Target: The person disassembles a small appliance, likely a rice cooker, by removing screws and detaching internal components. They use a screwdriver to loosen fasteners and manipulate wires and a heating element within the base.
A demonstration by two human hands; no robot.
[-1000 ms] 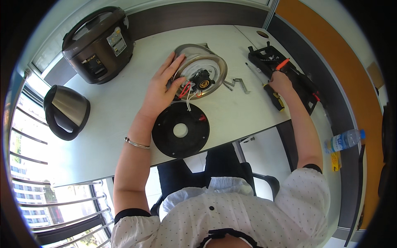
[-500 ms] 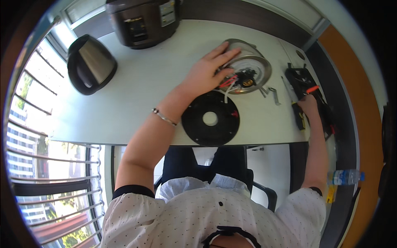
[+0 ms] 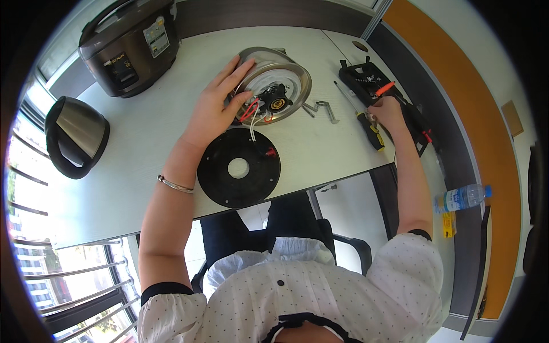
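Observation:
A stainless steel kettle body [image 3: 306, 86] lies tipped with its underside facing me, showing a black round connector [image 3: 277, 103] and loose red and white wires [image 3: 251, 117]. My left hand [image 3: 220, 103] grips its left side, thumb at the base rim and fingers spread over the wall. Just in front lies a black round base plate [image 3: 214, 177] with a central hole. My right hand [image 3: 389, 113] is closed at the edge of a black tool case [image 3: 414, 117], near an orange-handled tool [image 3: 385, 88]. A bit of metal shows at its fingertips; I cannot make out what it is.
A yellow-and-black screwdriver [image 3: 372, 131] lies left of the case. Small bent metal pieces [image 3: 327, 111] sit beside the kettle body. Farther left stand a second kettle [image 3: 86, 134] and a rice cooker [image 3: 134, 54]. A water bottle [image 3: 463, 198] is at the right, beyond the table.
My view has turned to the right, so the table's things sit further left in the picture. My left hand stays on the kettle body, and my right hand stays at the tool case.

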